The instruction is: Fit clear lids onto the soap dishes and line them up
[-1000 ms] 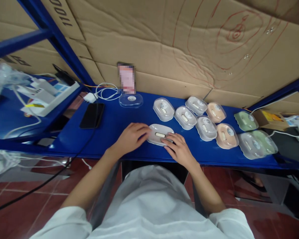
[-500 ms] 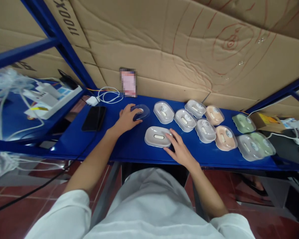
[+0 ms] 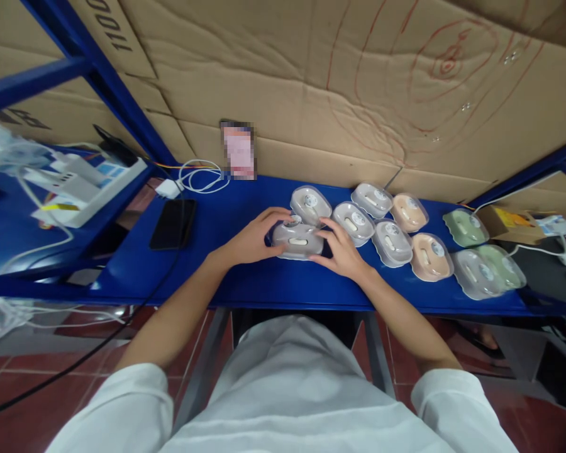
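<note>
A grey soap dish [image 3: 297,250] with a pale slot lies on the blue bench straight in front of me. Over it sits a clear plastic lid [image 3: 306,231] with a round sticker at its upper left. My left hand [image 3: 257,238] grips the lid's left end, thumb low and fingers along the far edge. My right hand [image 3: 342,250] curves round the right end of the dish and lid, its thumb and fingers at the rim. Whether the lid is fully seated I cannot tell. Just behind stands a lidded grey soap dish [image 3: 310,204].
Several lidded soap dishes, grey [image 3: 392,242], peach [image 3: 431,257] and green [image 3: 465,227], stand to the right. A black phone [image 3: 173,224] lies at left, near a white cable [image 3: 200,176]. Another phone [image 3: 239,150] leans on the cardboard wall [image 3: 273,82].
My left hand has brought the clear lid rightward from the bench onto the grey soap dish. My right hand stays at the dish's right end. The view has shifted slightly.
</note>
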`<act>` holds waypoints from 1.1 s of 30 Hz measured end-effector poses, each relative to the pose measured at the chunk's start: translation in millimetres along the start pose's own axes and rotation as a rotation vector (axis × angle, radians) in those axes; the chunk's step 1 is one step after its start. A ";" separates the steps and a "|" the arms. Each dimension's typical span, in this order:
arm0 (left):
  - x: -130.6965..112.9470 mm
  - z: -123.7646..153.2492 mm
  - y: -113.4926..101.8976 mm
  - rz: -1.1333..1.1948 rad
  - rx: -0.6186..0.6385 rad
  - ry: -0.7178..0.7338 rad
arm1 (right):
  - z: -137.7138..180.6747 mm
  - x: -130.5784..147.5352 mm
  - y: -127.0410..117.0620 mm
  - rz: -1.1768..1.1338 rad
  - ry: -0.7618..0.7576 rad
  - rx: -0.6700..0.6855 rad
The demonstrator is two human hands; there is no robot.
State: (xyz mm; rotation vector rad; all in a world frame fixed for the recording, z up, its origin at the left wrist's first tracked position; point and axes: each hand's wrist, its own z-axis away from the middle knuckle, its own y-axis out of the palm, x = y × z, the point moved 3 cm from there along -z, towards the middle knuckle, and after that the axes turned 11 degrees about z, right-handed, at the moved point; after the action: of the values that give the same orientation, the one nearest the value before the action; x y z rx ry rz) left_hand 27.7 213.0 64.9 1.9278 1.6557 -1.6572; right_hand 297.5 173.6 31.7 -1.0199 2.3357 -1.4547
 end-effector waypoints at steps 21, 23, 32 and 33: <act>20.1 3.2 35.0 -0.267 0.160 0.019 | 0.9 6.9 3.4 0.102 -0.069 0.196; 23.9 3.2 35.2 -0.225 0.137 0.018 | 0.6 5.6 5.8 0.039 -0.064 0.189; 33.4 1.9 35.6 -0.194 0.062 0.006 | 0.9 3.5 10.8 -0.034 -0.043 0.150; 30.9 2.0 35.7 -0.215 0.064 -0.003 | 0.9 4.0 10.7 -0.029 -0.045 0.153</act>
State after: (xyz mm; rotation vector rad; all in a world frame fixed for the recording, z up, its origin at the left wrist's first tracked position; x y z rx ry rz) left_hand 47.4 217.0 22.1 1.8292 1.8896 -1.8066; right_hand 290.3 173.3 22.9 -1.0384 2.1497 -1.5761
